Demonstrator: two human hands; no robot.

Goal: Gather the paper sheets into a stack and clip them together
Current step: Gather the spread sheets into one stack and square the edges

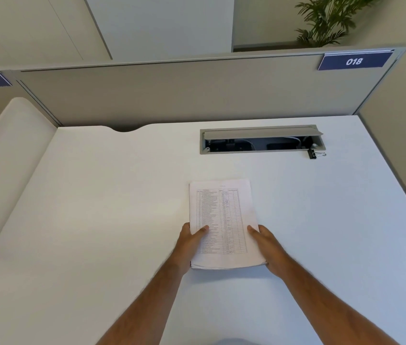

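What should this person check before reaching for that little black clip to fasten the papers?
1. Sheets gathered into one paper stack: ok.
2. Edges squared: near edge looks slightly uneven; not ok.
3. Left hand and right hand grip the stack's sides: ok.
4. Binder clip in sight, on the desk by the open cable tray: ok.
5. Path from stack to clip is bare desk: ok.
6. Clip wide enough for the stack: cannot tell.

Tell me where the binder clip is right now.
In the head view the binder clip lies on the desk, far right, at the right end of the open cable tray, well beyond the paper stack.
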